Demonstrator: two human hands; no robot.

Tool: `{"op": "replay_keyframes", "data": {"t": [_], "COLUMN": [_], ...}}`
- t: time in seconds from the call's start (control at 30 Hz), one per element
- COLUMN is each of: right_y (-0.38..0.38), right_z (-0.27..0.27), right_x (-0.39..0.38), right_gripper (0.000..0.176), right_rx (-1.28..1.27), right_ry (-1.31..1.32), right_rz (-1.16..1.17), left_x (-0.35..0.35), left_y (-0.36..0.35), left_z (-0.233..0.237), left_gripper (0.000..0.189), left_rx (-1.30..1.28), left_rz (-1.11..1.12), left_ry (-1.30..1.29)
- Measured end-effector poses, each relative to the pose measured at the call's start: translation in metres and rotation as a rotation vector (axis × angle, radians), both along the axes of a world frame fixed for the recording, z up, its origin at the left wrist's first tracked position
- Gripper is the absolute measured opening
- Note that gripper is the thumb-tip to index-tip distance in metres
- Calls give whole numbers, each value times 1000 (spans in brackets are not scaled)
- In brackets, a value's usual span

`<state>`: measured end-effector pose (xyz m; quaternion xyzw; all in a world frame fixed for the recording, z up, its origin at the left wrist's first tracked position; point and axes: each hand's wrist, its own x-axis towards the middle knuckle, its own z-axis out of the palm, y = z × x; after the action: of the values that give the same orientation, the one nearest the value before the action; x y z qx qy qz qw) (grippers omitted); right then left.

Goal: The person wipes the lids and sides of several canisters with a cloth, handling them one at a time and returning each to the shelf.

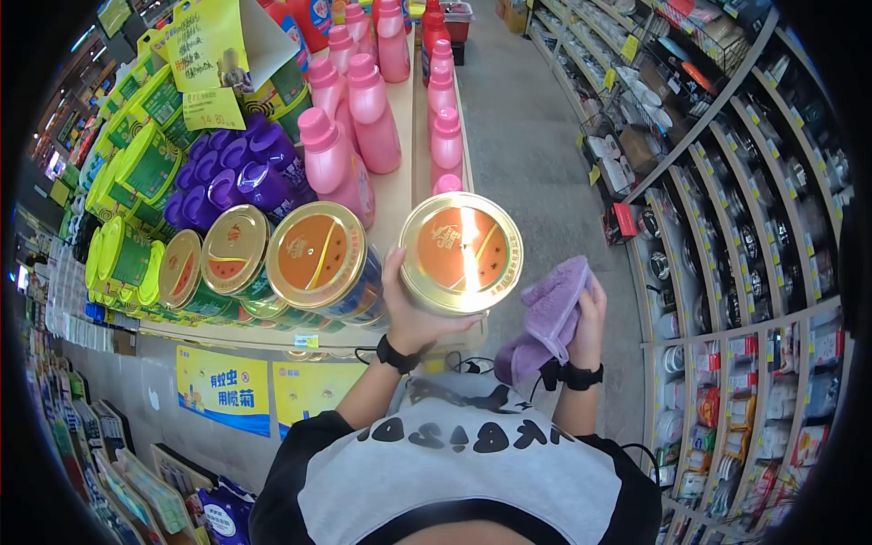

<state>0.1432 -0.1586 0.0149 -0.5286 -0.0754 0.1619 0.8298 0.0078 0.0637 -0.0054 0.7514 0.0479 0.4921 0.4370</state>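
My left hand (409, 307) is wrapped round a large round tin (459, 254) with a gold-rimmed orange lid that catches a bright glare. It holds the tin upright above the display table's near right corner. My right hand (589, 322) grips a folded purple cloth (554, 313) off to the tin's right, apart from it. To the left of the held tin stand similar tins, among them a blue-bodied one (320, 259) and a green-bodied one (236, 250). The sides of the held tin are mostly hidden beneath its lid.
Pink bottles (368, 118) line the display table (413, 173) behind the tins. Purple-capped containers (241, 173) and green tubs (150, 159) crowd its left side, under a price sign (211, 109). Tall stocked shelves (727, 245) flank the grey aisle floor (536, 163) on the right.
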Motion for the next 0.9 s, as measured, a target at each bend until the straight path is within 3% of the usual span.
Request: {"op": "replay_keyframes", "data": {"t": [0.17,0.47,0.57,0.67,0.77,0.9], "right_y": [24,45,47,51,65,64], "right_z": [-1,-24,-26,-24,-2,-31], "right_x": [0,9,7,6,-7,8], "right_gripper": [16,10,15,40,47,44], "right_rx": [-69,-167,-147,-162,-303,-166], "right_ry": [-46,-272,-357,-434,-581,-377], "right_rz": [28,112,15,-68,-59,233], "left_x": [2,3,-1,-4,-6,-6], "left_y": [1,7,9,5,-3,0], "left_z": [-29,-31,-28,-13,-27,-30], "left_gripper": [138,143,147,148,148,145], "left_rx": [-44,-174,-165,-298,-328,-371], "left_rz": [-19,-137,-153,-232,-150,-167], "left_ry": [42,87,157,143,207,257]}}
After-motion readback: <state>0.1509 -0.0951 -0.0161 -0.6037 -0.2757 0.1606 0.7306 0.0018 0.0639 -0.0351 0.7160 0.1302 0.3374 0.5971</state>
